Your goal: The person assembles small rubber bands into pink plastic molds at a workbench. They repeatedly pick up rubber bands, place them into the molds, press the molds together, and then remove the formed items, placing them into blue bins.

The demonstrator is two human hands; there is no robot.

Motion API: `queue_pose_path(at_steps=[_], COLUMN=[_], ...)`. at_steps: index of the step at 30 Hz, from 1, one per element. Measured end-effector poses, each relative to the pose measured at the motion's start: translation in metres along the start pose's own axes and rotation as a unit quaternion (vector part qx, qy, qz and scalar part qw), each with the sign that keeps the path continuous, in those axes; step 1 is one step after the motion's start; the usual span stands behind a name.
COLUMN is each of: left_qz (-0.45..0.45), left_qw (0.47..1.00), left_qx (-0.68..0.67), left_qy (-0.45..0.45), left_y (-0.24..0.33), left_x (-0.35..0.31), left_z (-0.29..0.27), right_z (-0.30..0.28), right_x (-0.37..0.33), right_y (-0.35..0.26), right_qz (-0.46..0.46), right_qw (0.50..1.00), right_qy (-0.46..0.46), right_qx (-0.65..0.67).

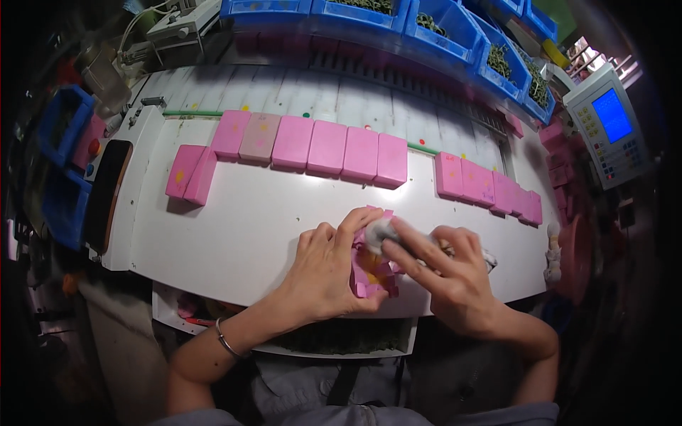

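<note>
Wrapping around a notched pink piece [360, 285] with yellow inside, the left hand [321, 266] has its grip closed on it near the front edge of the white worktop [234, 238], while the right hand [455, 278] has its grip around a whitish, rounded tool [381, 233] at the piece's far end (motion blur hides whether the two touch). Beyond the hands, pink blocks [327, 148] stand side by side in a row, with a second group of pink blocks [477, 182] to the right and blue bins [366, 20] farther back.
</note>
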State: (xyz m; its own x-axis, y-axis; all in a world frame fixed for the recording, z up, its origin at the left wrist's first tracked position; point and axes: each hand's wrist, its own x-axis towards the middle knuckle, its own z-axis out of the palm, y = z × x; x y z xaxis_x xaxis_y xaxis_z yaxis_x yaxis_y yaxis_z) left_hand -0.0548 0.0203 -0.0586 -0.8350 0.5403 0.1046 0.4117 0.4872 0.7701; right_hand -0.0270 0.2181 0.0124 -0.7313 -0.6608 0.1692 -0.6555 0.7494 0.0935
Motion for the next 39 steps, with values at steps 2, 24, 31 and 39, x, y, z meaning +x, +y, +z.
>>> queue_pose_path(at_steps=[2,24,31,39], left_qz=[0.004,0.162,0.040,-0.020], left_qw=[1.000,0.960,0.995,0.963], left_qx=[0.012,0.117,-0.006,-0.268], left_qy=[0.016,0.197,0.090,0.000], left_y=[-0.001,0.005,0.032,0.009], left_x=[0.002,0.000,-0.012,-0.018], left_z=[0.001,0.021,-0.001,-0.011], right_z=[0.012,0.088,0.059,0.029], right_x=[-0.001,-0.041,-0.033,0.001], right_y=[0.004,-0.023,-0.013,-0.033], right_qz=[-0.023,0.229,0.260,0.152], right_qw=[0.997,0.933,0.870,0.737], right_qy=[0.063,0.159,0.208,0.151], right_qx=[-0.046,0.226,0.364,0.641])
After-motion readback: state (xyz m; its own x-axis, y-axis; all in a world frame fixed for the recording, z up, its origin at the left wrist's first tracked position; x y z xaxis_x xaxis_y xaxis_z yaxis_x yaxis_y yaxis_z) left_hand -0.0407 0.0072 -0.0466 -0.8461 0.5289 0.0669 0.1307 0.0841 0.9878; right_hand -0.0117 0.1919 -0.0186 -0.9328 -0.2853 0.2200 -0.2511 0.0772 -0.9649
